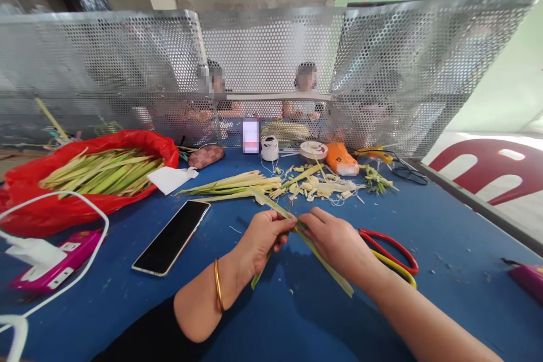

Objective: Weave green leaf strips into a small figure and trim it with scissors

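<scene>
Over the blue table [237, 317], my left hand [265, 237] pinches a pale green leaf strip [326, 266] between thumb and fingers. My right hand [333, 237] meets it at the same spot, its fingers closed on the strip where the pieces cross. One end runs down to the right, another points up and left, and a third hangs below my left hand. The right fingertips are partly hidden. Just beyond lie a bundle of leaf strips [237, 184] and a heap of pale leaf scraps [322, 188]. Beside my right forearm are red and yellow looped handles [413, 263], apparently scissors, partly covered.
Left stands a red plastic bag [167, 144] of long leaves, near a black-screened phone [173, 237] and a magenta power strip [72, 254] with white cable. Behind are a thread spool [270, 150], a tape roll [314, 151], an orange packet [339, 158] and a perforated metal partition [271, 39], with people beyond.
</scene>
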